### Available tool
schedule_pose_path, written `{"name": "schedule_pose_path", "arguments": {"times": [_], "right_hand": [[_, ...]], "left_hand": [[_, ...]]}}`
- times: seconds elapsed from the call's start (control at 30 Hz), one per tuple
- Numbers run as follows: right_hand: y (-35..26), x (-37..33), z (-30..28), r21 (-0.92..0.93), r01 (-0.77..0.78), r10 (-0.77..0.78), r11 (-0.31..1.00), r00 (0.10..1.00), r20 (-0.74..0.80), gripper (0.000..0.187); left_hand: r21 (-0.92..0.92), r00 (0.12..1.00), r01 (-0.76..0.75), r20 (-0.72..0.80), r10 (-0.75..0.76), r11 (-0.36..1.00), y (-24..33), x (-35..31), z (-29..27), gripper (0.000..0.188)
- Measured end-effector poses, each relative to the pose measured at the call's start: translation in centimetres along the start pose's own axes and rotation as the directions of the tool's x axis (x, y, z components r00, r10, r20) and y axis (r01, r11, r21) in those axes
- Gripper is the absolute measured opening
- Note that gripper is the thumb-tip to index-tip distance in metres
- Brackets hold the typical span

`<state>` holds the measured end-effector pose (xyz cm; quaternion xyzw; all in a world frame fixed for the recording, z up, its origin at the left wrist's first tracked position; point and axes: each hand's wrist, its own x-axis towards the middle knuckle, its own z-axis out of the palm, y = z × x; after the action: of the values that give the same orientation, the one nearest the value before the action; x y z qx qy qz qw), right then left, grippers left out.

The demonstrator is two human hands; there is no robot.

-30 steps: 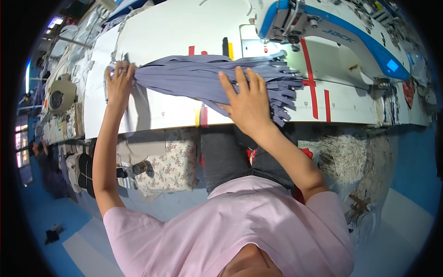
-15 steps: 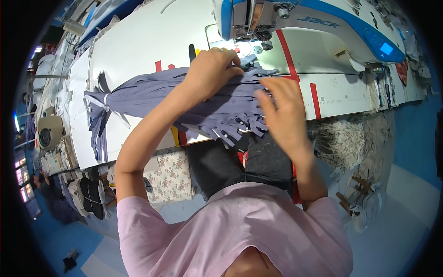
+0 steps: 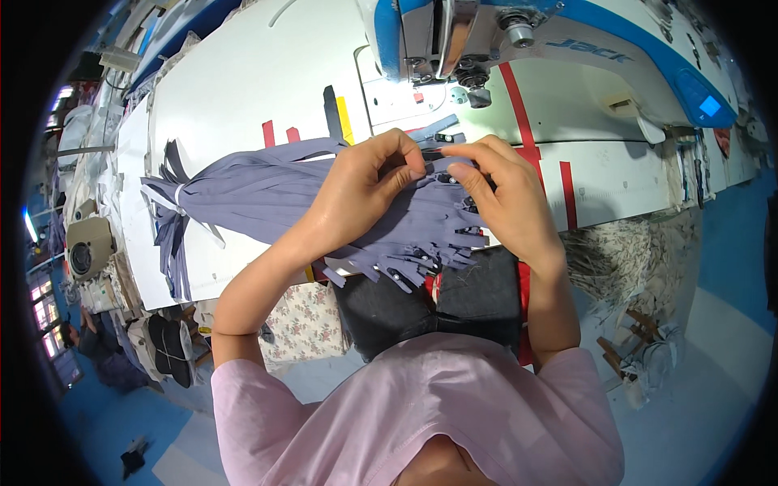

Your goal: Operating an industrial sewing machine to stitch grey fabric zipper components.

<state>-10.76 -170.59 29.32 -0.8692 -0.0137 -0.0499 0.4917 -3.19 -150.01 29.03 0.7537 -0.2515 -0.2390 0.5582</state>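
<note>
Zips bunch near the sewing machine. My left hand pinches some; my right hand curls, grip unclear.

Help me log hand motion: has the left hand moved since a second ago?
Yes, rightward: the left hand was well left of the black strip; now it is mostly to that strip's right.

Was a greyish-purple zipper bundle, tied near the left end, kinda splayed right, lying across the white table.
</note>
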Motion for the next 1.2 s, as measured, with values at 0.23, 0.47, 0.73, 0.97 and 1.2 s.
{"name": "schedule_pose_path", "arguments": {"times": [0.23,0.47,0.73,0.97,1.2], "right_hand": [[1.2,1.9,0.9,-0.052,0.173,-0.180,0.984,0.967,-0.183,0.015],[0.4,2.5,0.0,0.522,-0.189,0.179,0.832,0.981,0.071,0.022],[0.6,2.6,-0.9,0.564,-0.249,0.166,0.787,0.967,0.195,0.018],[-0.6,1.8,0.8,0.067,0.029,-0.025,0.997,0.998,-0.063,0.012],[-1.2,2.0,0.7,0.142,-0.049,0.066,0.989,0.991,-0.118,0.013]], "left_hand": [[0.140,0.996,-0.066,-0.051,0.074,0.988,1.5,1.8,-0.8,0.008],[0.344,0.926,-0.348,-0.019,0.377,0.872,1.9,2.9,0.0,0.020],[0.505,0.810,-0.494,-0.030,0.586,0.708,1.3,2.7,0.0,0.021],[0.425,0.950,-0.148,-0.191,0.249,0.893,2.0,1.5,0.2,0.012],[0.389,0.981,0.074,-0.195,0.004,0.918,2.0,0.2,-1.9,0.019]]}}
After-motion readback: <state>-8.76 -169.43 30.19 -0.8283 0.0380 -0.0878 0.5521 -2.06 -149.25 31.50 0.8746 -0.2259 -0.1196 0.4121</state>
